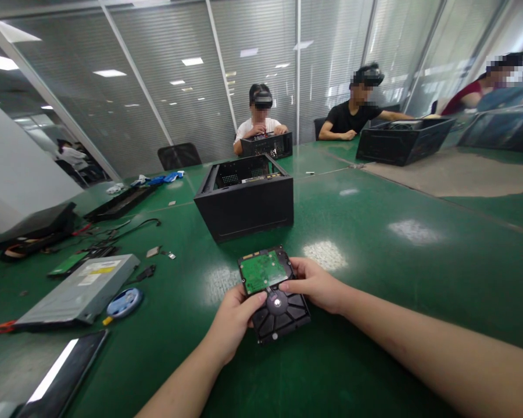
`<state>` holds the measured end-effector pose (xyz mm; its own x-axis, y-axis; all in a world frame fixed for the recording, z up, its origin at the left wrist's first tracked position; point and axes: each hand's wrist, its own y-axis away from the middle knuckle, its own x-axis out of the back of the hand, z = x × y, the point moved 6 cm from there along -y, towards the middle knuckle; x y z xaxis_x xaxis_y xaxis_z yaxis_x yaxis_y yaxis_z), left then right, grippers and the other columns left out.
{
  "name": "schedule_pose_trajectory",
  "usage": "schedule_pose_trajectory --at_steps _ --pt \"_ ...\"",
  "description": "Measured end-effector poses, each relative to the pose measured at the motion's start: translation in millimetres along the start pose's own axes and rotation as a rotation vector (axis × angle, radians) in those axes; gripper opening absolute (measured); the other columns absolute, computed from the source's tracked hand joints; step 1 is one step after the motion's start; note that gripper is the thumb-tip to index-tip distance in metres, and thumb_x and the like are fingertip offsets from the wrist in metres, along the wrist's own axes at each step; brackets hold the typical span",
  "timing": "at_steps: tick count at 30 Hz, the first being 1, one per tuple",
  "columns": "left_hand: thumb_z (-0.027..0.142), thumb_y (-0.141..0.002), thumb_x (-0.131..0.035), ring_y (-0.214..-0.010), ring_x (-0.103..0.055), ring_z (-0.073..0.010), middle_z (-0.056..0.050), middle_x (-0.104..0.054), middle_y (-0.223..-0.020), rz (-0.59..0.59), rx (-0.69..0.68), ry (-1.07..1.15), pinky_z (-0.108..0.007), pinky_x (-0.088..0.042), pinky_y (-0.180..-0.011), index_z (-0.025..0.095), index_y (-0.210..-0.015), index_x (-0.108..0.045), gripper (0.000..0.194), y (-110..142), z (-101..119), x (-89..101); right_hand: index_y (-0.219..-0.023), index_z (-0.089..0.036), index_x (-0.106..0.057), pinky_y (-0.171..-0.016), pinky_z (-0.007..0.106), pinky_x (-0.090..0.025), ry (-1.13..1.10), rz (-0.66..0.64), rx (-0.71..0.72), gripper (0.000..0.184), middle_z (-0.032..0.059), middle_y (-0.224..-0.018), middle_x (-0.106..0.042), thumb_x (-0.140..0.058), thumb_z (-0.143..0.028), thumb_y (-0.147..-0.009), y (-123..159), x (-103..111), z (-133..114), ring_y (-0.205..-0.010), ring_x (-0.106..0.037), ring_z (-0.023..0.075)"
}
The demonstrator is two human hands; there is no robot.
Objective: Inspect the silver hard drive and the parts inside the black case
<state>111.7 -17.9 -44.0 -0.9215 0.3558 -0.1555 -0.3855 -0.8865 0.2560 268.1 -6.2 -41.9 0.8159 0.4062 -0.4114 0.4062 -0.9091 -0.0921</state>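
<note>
The left hand [233, 322] and right hand [316, 285] clamp the drive [275, 296], fingertips hidden beneath; the case [250, 203] stands beyond.

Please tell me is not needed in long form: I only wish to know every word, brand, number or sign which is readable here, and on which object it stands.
No text can be read.
Grey metal drive: its white and yellow label is too small and blurred.
Hard drive, held by left hand and right hand: nothing legible.
</note>
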Motion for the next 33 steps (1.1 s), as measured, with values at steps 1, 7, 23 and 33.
schedule_pose_trajectory --at_steps 1,7,23,33 --pt "0.035 -0.077 -0.073 -0.078 -0.065 -0.0177 -0.006 -0.071 -0.092 0.000 -0.007 -0.024 -0.032 -0.052 -0.076 0.015 -0.111 -0.064 0.040 -1 -1 0.5 -0.109 -0.015 -0.065 -0.082 0.032 -0.050 0.030 0.003 0.012 0.041 0.0057 -0.095 -0.072 -0.080 -0.020 -0.071 0 0 -1 -0.085 -0.068 0.0172" --pt "0.034 -0.076 -0.073 -0.083 -0.065 -0.0215 -0.006 -0.069 -0.084 0.041 -0.027 -0.119 -0.032 -0.051 -0.076 0.014 -0.107 -0.066 0.038 -3 -4 4.9 -0.112 -0.016 -0.063 -0.084 0.032 -0.049 0.112 0.000 0.046 0.044 0.0052 -0.103 -0.071 -0.079 -0.021 -0.071 0 -2 -6 -0.092 -0.066 0.0185" --pt "0.034 -0.079 -0.071 -0.100 -0.066 -0.0262 -0.009 -0.073 -0.107 -0.009 -0.076 -0.136 -0.037 -0.048 -0.091 0.014 -0.113 -0.065 0.041 1 8 -6.7 -0.113 -0.017 -0.064 -0.086 0.035 -0.050 0.258 0.048 0.101 0.046 0.0058 -0.106 -0.071 -0.081 -0.030 -0.072 0 -5 -10 -0.095 -0.066 0.0210" --pt "0.038 -0.071 -0.077 -0.055 -0.051 -0.0126 0.005 -0.057 -0.064 0.413 -0.423 -0.624 -0.024 -0.039 -0.054 0.021 -0.116 -0.056 0.052 45 71 9.4 -0.110 -0.016 -0.065 -0.084 0.036 -0.053 0.044 0.074 -0.015 0.051 0.0054 -0.099 -0.072 -0.085 -0.025 -0.064 -3 2 -3 -0.087 -0.069 0.0194"
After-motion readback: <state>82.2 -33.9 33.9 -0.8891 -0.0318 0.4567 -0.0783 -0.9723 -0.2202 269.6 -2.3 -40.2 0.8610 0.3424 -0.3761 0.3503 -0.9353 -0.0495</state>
